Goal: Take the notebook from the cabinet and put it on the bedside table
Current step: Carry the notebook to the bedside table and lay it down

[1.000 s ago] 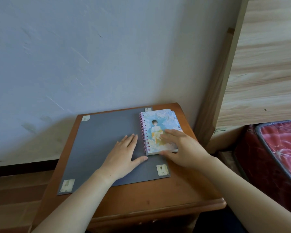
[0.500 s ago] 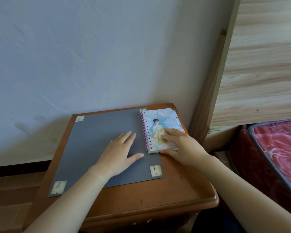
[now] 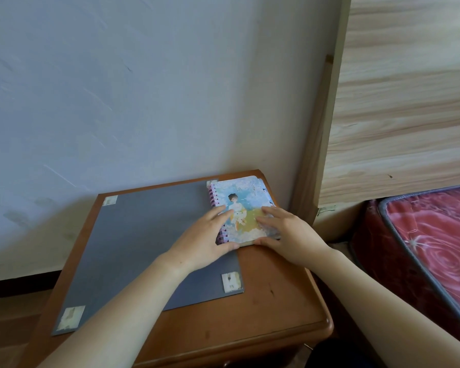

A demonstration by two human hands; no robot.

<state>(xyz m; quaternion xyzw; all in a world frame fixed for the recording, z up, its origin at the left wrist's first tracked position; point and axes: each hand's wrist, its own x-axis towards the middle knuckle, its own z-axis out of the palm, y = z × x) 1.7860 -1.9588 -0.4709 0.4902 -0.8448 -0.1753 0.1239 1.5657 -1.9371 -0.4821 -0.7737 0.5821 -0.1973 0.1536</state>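
Two bare hands rest on a small spiral-bound notebook (image 3: pixel 243 209) that lies flat on a wooden bedside bench (image 3: pixel 276 309). The left hand (image 3: pixel 207 240) lies over the notebook's near left corner, its fingers spread across the pink wire spiral and the cover, and its thumb presses along the near edge. The right hand (image 3: pixel 290 232) covers the near right corner, fingers flat on the cover and thumb also against the near edge. Each grip is a loose, flat-handed hold on the notebook, fingers extended and not curled around it; the notebook is not lifted.

The notebook cover shows a painted figure in pale and yellow clothing against a light blue, cloudy background. It sits at the far right part of the bench top, near the back edge, with its spiral side on the left. Its left part overlaps a large grey mat (image 3: pixel 144 243) that covers most of the bench top and is fixed at its corners with worn pieces of tape (image 3: pixel 231 281).

Behind the bench stands a pale blue-grey wall (image 3: pixel 144 88). To the right rises a light wooden headboard (image 3: pixel 409 102), and below it lies a mattress (image 3: pixel 441 243) with a red rose pattern and grey piping. Both forearms reach in from the bottom of the view.
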